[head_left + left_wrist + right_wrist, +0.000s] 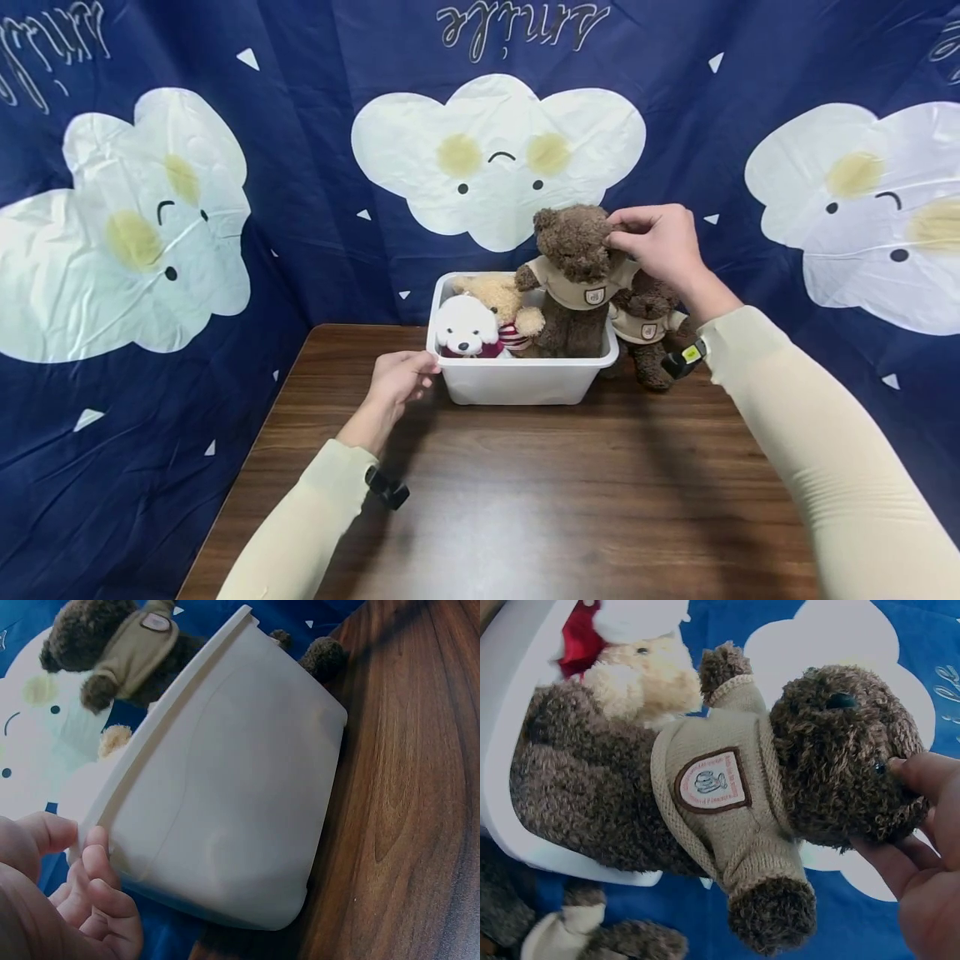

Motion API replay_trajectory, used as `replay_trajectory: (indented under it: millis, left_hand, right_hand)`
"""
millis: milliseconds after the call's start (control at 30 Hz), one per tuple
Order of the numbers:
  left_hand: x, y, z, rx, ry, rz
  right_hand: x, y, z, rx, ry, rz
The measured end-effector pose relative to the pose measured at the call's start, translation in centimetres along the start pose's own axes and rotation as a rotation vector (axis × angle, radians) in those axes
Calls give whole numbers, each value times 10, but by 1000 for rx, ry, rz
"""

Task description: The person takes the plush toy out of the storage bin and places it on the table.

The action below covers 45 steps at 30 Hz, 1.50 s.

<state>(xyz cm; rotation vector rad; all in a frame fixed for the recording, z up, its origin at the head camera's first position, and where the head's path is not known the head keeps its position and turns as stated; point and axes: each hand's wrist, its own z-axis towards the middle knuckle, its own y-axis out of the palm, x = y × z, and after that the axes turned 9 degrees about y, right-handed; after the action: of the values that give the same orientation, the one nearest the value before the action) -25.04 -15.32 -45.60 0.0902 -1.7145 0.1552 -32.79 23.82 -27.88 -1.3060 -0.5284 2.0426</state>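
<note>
My right hand (663, 242) pinches the side of the head of a dark brown teddy bear (573, 267) in a beige sweater with a badge. The bear is upright, its legs inside a white plastic bin (517, 383) and its head well above the rim. With thumb and fingers my left hand (397, 379) grips the bin's front left corner, seen close up in the left wrist view with the thumb over the rim (161, 705). A white plush dog (461, 325) and a tan plush bear (495, 293) with a striped red top sit in the bin's left part.
A second, smaller brown bear (648, 333) in a beige sweater stands outside the bin at its right, under my right forearm. The wooden table (510, 492) ends behind the bin at a dark blue curtain (315, 167) printed with white clouds.
</note>
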Motion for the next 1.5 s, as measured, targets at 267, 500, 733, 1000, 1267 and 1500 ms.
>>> replay_trajectory:
  millis: [267,500,733,1000,1267,1500]
  left_hand:
    - [0,0,0,0,4,-14]
    - [0,-1,-1,-8,-4,-15]
    - [0,-2,-2,-17,-6,-25]
    - [0,-1,0,-16,-14,-27]
    - [0,0,0,-9,-5,-22]
    - [-2,-2,0,0,-7,-22]
  right_hand:
    - [-8,-35,5,94,10,83]
    - [-9,-83,11,159,98,283]
    - [18,-128,5,244,136,245]
    - [84,-164,-9,260,203,54]
    - [140,-174,-24,166,244,-118]
    - [181,-161,-39,109,275,-194]
